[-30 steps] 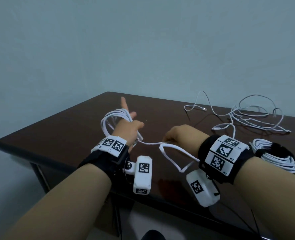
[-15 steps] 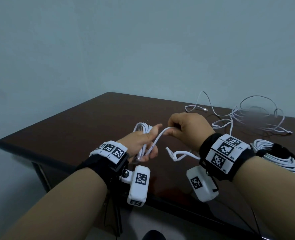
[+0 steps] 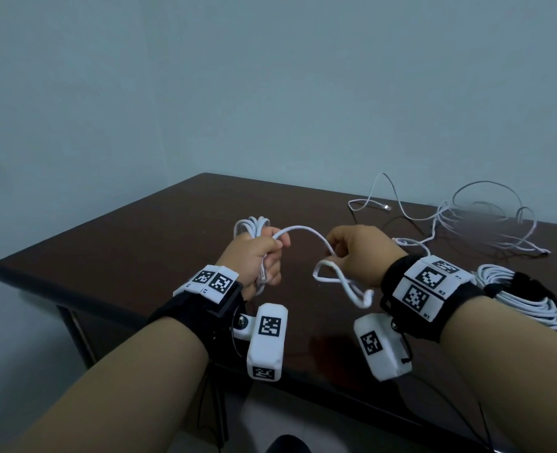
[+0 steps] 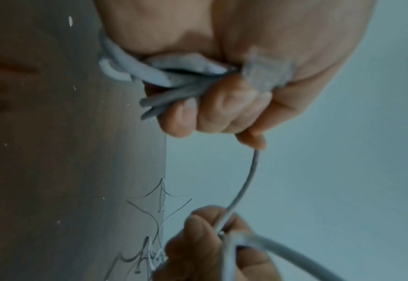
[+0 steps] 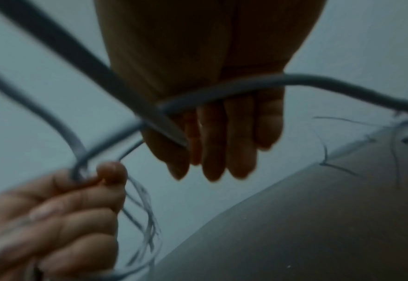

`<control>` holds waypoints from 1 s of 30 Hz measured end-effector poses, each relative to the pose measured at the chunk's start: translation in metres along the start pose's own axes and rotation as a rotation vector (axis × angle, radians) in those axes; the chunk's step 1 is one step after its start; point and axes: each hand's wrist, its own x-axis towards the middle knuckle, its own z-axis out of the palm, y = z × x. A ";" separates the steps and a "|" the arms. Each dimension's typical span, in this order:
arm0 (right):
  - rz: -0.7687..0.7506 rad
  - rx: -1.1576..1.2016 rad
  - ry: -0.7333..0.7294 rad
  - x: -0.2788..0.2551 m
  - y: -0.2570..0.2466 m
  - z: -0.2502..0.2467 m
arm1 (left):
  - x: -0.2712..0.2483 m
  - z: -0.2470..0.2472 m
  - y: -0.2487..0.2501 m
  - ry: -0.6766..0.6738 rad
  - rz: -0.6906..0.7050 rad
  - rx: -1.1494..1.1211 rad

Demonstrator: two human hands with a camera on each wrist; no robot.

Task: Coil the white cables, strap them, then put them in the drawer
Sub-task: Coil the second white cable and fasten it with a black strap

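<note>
My left hand (image 3: 264, 256) grips a bundle of white cable loops (image 3: 251, 225) above the dark table (image 3: 140, 243); the loops (image 4: 155, 76) show under its curled fingers (image 4: 222, 112). From that fist the same cable's free strand (image 3: 306, 232) arches over to my right hand (image 3: 352, 253), which pinches it. The slack tail (image 3: 342, 282) hangs below the right hand. The strand (image 5: 222, 93) crosses the right palm, blurred. No drawer is in sight.
A coiled white cable with a black strap (image 3: 525, 295) lies at the right edge of the table. Loose tangled white cables (image 3: 466, 223) sprawl at the back right. The table's front edge (image 3: 303, 380) runs just below my wrists.
My hands have drawn apart, stretching a strand between them. The left hand has closed into a fist round the loops and turned them upright.
</note>
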 end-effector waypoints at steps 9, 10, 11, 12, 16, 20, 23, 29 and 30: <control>0.088 -0.039 0.138 0.007 0.008 0.000 | 0.006 -0.004 0.003 0.002 -0.029 -0.411; 0.106 -0.059 0.195 0.008 0.009 0.002 | 0.003 -0.003 0.004 -0.094 -0.052 -0.472; 0.128 -0.063 0.236 0.008 0.010 0.003 | 0.000 -0.001 0.004 -0.226 -0.075 -0.516; 0.145 -0.063 0.260 0.009 0.011 0.004 | -0.004 0.001 0.006 -0.377 -0.102 -0.529; 0.095 -0.105 0.228 0.008 0.010 0.012 | -0.012 0.010 0.010 -0.760 -0.214 -0.451; 0.011 -0.057 0.148 0.005 0.009 0.016 | -0.007 0.011 0.014 -0.763 -0.145 -0.531; -0.059 0.025 0.106 0.001 0.009 0.015 | -0.004 0.009 0.020 -0.634 -0.050 -0.604; -0.080 0.052 0.086 -0.007 0.012 0.013 | -0.006 0.014 0.042 -0.084 0.158 -0.752; -0.076 0.046 0.072 -0.008 0.013 0.012 | -0.005 0.014 0.045 -0.013 0.183 -0.775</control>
